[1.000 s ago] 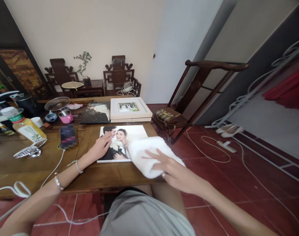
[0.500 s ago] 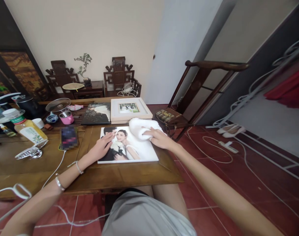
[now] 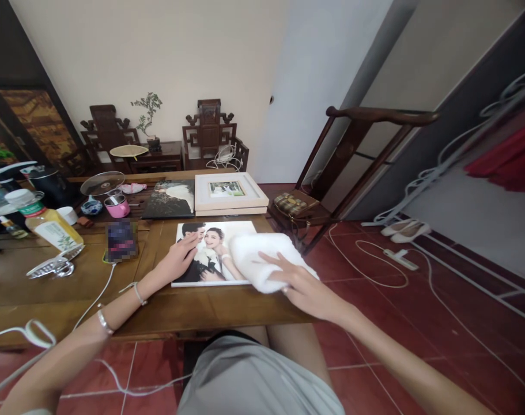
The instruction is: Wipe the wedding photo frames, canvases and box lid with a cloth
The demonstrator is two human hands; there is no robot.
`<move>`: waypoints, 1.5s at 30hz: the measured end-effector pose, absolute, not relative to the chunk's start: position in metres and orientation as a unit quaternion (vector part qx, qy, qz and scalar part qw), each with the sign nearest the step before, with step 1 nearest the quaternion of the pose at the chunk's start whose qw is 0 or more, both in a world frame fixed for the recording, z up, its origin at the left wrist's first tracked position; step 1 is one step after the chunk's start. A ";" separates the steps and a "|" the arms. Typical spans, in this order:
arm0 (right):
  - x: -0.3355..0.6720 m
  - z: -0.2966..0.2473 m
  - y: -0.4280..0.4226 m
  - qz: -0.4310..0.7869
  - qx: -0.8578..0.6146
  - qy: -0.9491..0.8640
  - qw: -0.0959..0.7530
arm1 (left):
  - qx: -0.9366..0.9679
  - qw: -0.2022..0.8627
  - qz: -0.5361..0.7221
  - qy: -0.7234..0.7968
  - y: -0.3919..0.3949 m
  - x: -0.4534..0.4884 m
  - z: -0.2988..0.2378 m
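A wedding photo panel (image 3: 219, 253) lies flat on the wooden table (image 3: 227, 305) in front of me. My left hand (image 3: 182, 256) rests on its left part, fingers stretched out over the dark-suited figure. In my right hand (image 3: 303, 285) is a folded white towel (image 3: 262, 251), pressed on the panel's right side and reaching past its right and near edges. The towel hides that part of the photo. My right fingers lie over the towel with its near fold in their grip.
Behind the panel are a white picture frame (image 3: 231, 207) and a dark photo panel (image 3: 171, 207). To the left stand a pink cup (image 3: 117, 206), a bottle (image 3: 50, 222), a hair clip (image 3: 57, 264) and a blurred-out device (image 3: 121, 242) on a cable. A chair (image 3: 348, 144) holding a bag (image 3: 290, 204) is at the right.
My right hand has moved the towel toward me and slightly right, from the panel's far right corner to its near right corner. My left hand has stayed in place.
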State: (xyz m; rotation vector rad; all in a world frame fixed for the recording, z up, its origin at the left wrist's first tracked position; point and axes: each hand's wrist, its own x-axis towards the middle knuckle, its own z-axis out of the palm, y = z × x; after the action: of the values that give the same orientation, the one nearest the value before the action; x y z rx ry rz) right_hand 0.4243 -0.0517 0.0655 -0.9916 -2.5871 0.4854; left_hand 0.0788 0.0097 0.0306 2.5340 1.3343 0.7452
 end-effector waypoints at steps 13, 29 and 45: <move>0.416 0.074 -0.025 0.207 -0.346 -0.903 0.152 | 0.859 0.080 0.237 0.446 0.010 0.077 0.032; 0.416 0.050 -0.004 0.170 -0.375 -0.887 0.210 | 0.854 0.076 0.244 0.453 0.010 0.078 0.027; 0.400 0.073 -0.024 0.183 -0.347 -0.910 0.136 | 0.858 0.088 0.248 0.441 0.011 0.077 0.031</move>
State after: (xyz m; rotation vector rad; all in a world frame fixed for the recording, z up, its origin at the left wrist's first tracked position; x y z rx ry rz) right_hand 0.4001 -0.0235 0.0725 -1.0039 -2.6351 0.5310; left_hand 0.0765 0.0108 0.0314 2.5551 1.3139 0.7376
